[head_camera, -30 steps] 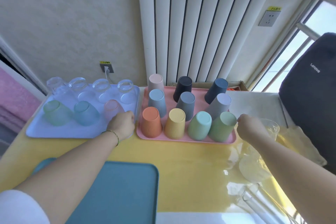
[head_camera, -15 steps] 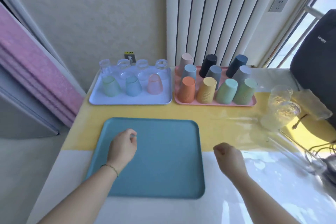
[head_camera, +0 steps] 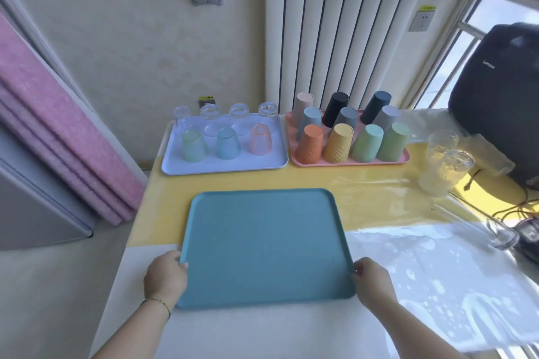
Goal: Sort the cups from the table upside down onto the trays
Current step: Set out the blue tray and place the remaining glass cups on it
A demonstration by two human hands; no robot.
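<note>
- My left hand (head_camera: 164,278) grips the near-left edge of the teal tray (head_camera: 262,242), with the thumb lying over the rim and the fingers curled beneath it.
- My right hand (head_camera: 374,283) holds the near-right edge of the same tray, fingers curled against the rim. I cannot see how far they reach under it.
- A thin bracelet (head_camera: 159,302) sits on my left wrist.
- The teal tray lies flat on the table (head_camera: 379,201), near me and between my hands, with nothing on it.
- Far left is the lavender tray (head_camera: 221,167). It carries four clear glasses (head_camera: 210,112) in its far row and three tinted cups (head_camera: 228,143) in its near row, all upside down.
- Just to its right is the pink tray (head_camera: 350,162), packed with coloured cups (head_camera: 339,146) standing upside down in three rows.
- To the right of the pink tray, two patterned glasses (head_camera: 443,166) stand close together on the table and on no tray.
- A black backpack (head_camera: 501,102) stands at the far right.
</note>
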